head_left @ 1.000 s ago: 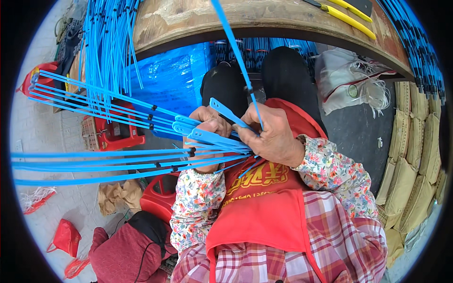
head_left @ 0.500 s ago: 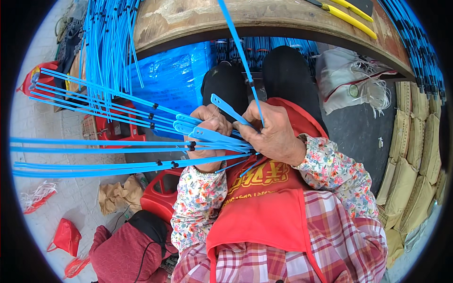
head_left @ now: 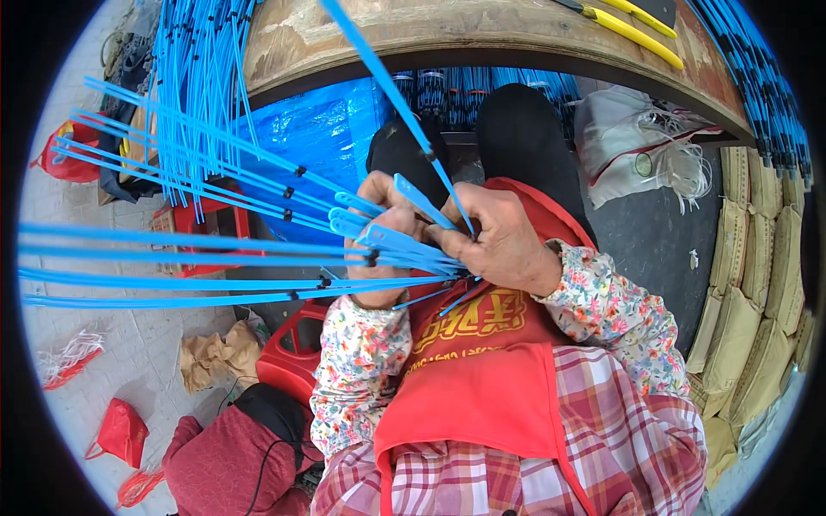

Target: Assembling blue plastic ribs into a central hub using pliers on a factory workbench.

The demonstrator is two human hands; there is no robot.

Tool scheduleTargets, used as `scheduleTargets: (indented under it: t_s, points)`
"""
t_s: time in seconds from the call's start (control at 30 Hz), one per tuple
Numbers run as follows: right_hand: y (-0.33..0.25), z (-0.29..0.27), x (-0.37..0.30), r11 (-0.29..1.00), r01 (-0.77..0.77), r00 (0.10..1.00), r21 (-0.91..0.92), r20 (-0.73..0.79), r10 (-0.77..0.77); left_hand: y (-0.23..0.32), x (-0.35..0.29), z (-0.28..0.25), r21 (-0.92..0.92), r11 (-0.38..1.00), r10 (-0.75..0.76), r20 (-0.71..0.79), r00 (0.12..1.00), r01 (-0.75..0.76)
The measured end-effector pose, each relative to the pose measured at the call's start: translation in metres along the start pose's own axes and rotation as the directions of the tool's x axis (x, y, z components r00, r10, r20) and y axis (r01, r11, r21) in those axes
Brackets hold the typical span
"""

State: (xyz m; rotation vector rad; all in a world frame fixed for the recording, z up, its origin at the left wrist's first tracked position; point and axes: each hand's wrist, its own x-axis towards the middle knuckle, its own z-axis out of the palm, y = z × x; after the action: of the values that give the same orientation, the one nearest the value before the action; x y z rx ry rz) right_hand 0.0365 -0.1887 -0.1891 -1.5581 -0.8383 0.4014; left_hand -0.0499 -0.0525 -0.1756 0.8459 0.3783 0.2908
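Observation:
My left hand (head_left: 397,221) grips a bunch of long blue plastic strips (head_left: 198,283) that fan out to the left, each with small black bands on it. Their flat ends with holes (head_left: 396,242) lie overlapped across the fingers. In my right hand (head_left: 506,239), thumb and fingers pinch another blue strip (head_left: 385,82), which slants up and leftward over the table edge. Its holed flat end (head_left: 415,194) sticks up between my hands. Where the strips meet by my right fingertips, the joint is mostly hidden. Both hands are over the red apron (head_left: 473,387).
A wooden table (head_left: 344,39) ahead bears more blue strips (head_left: 202,86) and yellow-handled pliers (head_left: 632,39). Under it are a blue plastic sack (head_left: 310,129) and a white bag (head_left: 624,142). A red stool (head_left: 292,361) stands at left; brown bundles (head_left: 748,318) are stacked at right.
The strip in my right hand has swung over so its upper part leans further left. The fanned bunch in my left hand has tilted and shifted slightly. Both hands keep their hold.

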Motion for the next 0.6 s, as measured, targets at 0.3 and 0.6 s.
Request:
scheduleTargets:
  t_s: [0.3, 0.6]
  points:
    - [-0.003, -0.014, 0.003, 0.991, -0.022, 0.994, 0.133, 0.107, 0.008, 0.002, 0.025, -0.044, 0.066, 0.997, -0.007, 0.515, 0.857, -0.032]
    - [-0.006, -0.013, 0.003, 0.998, 0.016, 0.996, 0.06, 0.091, -0.021, 0.005, 0.026, -0.031, 0.169, 0.982, 0.009, 0.407, 0.914, -0.084]
